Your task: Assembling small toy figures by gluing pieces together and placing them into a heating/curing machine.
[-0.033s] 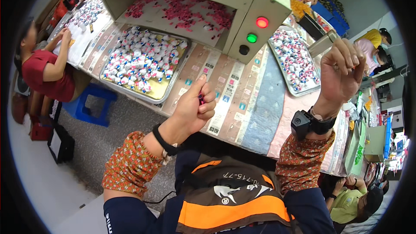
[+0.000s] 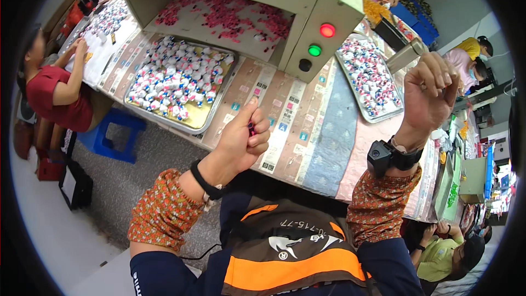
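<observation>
My left hand (image 2: 245, 134) is closed in front of the table edge, thumb on top. Small dark-pink and black pieces (image 2: 251, 129) show between its curled fingers. On the right, my right hand (image 2: 430, 96) is raised above the table with fingers bent in toward the thumb; what they hold, if anything, is hidden. Beyond my left hand lies a metal tray (image 2: 205, 120) heaped with small white, blue and pink pieces (image 2: 175, 79). A second metal tray (image 2: 383, 116) with similar pieces (image 2: 370, 74) lies near my right hand.
A beige machine (image 2: 307, 27) with red and green lights stands on the table (image 2: 276, 131); many pink pieces (image 2: 230, 16) lie inside its opening. At left, a person in a dark red shirt (image 2: 60, 96) sits on a blue stool (image 2: 112, 137). Other people work at right.
</observation>
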A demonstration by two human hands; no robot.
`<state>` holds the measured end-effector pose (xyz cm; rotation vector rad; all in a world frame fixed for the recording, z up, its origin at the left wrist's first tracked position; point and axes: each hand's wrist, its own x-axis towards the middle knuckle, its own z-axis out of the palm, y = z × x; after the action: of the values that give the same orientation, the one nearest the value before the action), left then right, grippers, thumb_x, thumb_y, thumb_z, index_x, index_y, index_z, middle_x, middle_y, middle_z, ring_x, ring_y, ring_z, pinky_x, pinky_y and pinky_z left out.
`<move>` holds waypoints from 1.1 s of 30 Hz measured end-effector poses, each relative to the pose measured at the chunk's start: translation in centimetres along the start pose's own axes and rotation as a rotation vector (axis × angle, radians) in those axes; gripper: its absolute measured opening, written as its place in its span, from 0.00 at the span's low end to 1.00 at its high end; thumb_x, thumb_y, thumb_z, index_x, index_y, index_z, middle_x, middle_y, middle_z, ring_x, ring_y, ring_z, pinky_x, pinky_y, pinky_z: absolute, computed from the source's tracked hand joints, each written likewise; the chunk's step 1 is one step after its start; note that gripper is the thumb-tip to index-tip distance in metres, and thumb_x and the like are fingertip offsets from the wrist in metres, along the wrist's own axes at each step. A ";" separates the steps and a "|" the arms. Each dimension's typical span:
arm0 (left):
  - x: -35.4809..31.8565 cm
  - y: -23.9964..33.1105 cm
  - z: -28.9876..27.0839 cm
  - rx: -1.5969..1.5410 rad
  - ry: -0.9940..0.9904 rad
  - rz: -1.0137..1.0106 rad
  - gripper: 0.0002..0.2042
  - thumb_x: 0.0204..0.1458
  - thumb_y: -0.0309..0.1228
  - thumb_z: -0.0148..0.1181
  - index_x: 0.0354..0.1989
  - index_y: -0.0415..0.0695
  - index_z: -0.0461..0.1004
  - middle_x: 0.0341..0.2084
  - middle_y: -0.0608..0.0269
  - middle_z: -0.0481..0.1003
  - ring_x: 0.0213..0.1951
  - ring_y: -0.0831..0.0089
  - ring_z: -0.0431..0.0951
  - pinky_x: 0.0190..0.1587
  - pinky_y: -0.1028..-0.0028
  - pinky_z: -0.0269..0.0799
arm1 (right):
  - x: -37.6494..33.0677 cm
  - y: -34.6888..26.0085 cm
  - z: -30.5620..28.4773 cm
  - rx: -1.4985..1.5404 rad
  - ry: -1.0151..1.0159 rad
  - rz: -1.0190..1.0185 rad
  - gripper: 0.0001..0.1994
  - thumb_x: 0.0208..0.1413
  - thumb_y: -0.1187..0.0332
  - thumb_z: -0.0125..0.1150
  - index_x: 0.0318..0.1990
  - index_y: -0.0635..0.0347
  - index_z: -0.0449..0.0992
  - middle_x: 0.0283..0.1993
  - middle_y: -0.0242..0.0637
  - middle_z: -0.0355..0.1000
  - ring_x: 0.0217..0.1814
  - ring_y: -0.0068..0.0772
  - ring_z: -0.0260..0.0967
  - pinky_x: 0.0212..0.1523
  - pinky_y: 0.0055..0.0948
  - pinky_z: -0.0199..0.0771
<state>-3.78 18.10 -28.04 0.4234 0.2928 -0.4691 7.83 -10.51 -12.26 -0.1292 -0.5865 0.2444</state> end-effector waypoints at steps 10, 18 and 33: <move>-1.3 3.6 1.9 -0.066 0.003 0.179 0.19 0.69 0.46 0.47 0.23 0.55 0.61 0.19 0.75 0.60 0.14 0.84 0.55 0.16 0.81 0.48 | -2.0 0.9 -2.8 0.011 0.065 -0.005 0.09 0.62 0.69 0.59 0.31 0.62 0.69 0.26 0.32 0.60 0.28 0.25 0.57 0.25 0.24 0.61; -4.1 9.8 5.0 -0.682 -0.629 0.390 0.15 0.64 0.30 0.50 0.21 0.46 0.65 0.19 0.71 0.63 0.17 0.81 0.56 0.19 0.77 0.47 | -6.0 9.1 -2.8 -0.506 0.196 0.336 0.12 0.66 0.61 0.51 0.35 0.60 0.66 0.28 0.30 0.57 0.28 0.23 0.56 0.25 0.22 0.59; -11.2 8.8 8.9 -0.643 -0.926 0.400 0.17 0.69 0.33 0.45 0.23 0.46 0.62 0.19 0.69 0.64 0.15 0.81 0.59 0.15 0.78 0.45 | -11.9 17.0 -1.6 -0.796 0.077 0.901 0.08 0.60 0.64 0.63 0.33 0.58 0.74 0.26 0.23 0.69 0.26 0.12 0.66 0.25 0.16 0.64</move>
<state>-7.50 25.34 -13.32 -0.3797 -0.5307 -0.1225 -4.10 2.66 -23.09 -1.1809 -0.4892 0.8641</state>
